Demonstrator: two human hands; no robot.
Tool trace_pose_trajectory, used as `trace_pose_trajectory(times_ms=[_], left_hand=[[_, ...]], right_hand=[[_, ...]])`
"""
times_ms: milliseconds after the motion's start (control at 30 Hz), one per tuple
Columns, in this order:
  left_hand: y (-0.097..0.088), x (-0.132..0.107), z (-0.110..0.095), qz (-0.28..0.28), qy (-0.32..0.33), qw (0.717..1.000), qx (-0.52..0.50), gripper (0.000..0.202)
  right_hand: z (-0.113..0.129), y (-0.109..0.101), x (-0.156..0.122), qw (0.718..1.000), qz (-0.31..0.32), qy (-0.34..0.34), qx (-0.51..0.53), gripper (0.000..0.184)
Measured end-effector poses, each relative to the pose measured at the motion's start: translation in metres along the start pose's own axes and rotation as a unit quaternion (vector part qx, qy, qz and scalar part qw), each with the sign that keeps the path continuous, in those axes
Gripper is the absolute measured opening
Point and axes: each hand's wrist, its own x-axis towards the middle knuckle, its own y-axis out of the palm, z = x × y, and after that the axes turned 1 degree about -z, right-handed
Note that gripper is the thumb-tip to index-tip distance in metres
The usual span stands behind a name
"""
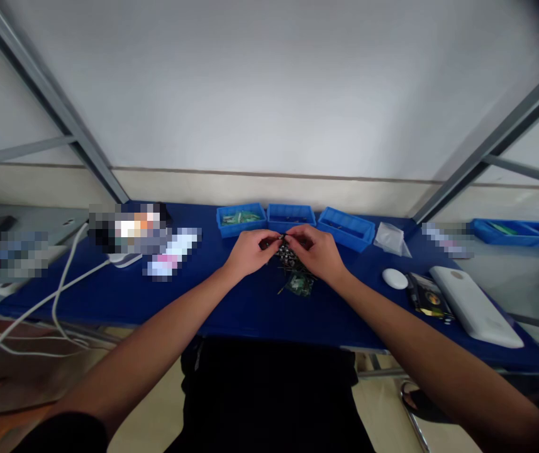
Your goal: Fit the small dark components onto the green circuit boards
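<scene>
My left hand and my right hand meet over the middle of the blue table, fingertips pinched together. Between them is a small dark piece, too small to name, which both hands seem to grip. Just below lies a pile of small metal and dark parts, partly hidden by my right hand. Green pieces like small circuit boards lie at the pile's near side.
Behind my hands stand a blue bin with green pieces, a middle blue bin and a right blue bin. Rightward are a clear bag, a white round case, a black packet and a white slab. White cables cross the left.
</scene>
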Motion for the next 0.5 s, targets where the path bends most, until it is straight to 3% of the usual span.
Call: trace_pose_trajectory(times_ms=[67,200,333,500], left_hand=[[-0.0017,0.0002,-0.002,0.005,0.013,1.0,0.009,0.021],[-0.0044,0.0003,-0.0035,0.021,0.026,0.999,0.021,0.024],[-0.0043,0.0008,-0.0013,0.034,0.034,0.998,0.033,0.025],[-0.0029,0.0005,-0.001,0.037,0.028,0.999,0.015,0.026]], right_hand=[[-0.0017,-0.0002,0.0004,1.0,-0.012,-0.016,-0.005,0.015],[-0.0028,0.0002,-0.0004,0.998,0.03,-0.053,-0.01,0.009],[-0.0026,0.0043,-0.0025,0.998,0.029,-0.047,-0.015,0.005],[-0.0023,0.0059,-0.002,0.999,0.035,-0.023,0.003,0.02]])
